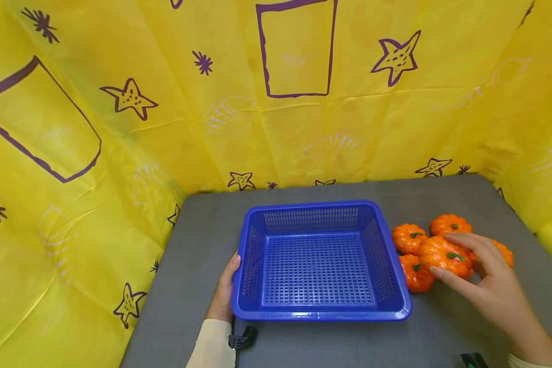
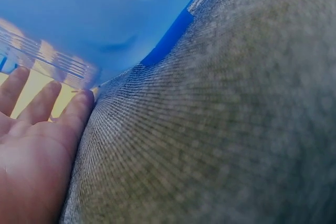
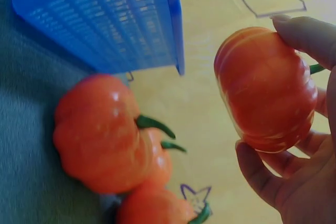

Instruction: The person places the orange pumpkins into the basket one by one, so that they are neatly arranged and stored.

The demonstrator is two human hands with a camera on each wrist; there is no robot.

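Note:
A blue plastic basket (image 1: 319, 313) with perforated walls and floor sits upright on the table. My left hand (image 1: 226, 289) is at its left side, fingers nearly straight against the outer wall; in the left wrist view the fingertips meet the blue side close over the cloth. To the basket's right, my right hand (image 1: 497, 286) grips a small orange pumpkin (image 1: 439, 254) with a green stem, thumb on one side and fingers on the other. The right wrist view shows this pumpkin (image 3: 265, 90) raised above the others. Several similar pumpkins (image 1: 451, 224) lie around and beneath it.
Grey cloth covers the table (image 1: 198, 245). A yellow curtain (image 1: 294, 133) with purple drawings stands behind and at both sides. One pumpkin (image 1: 416, 276) lies right beside the basket's right wall. A black strap (image 1: 244, 338) is at my left wrist.

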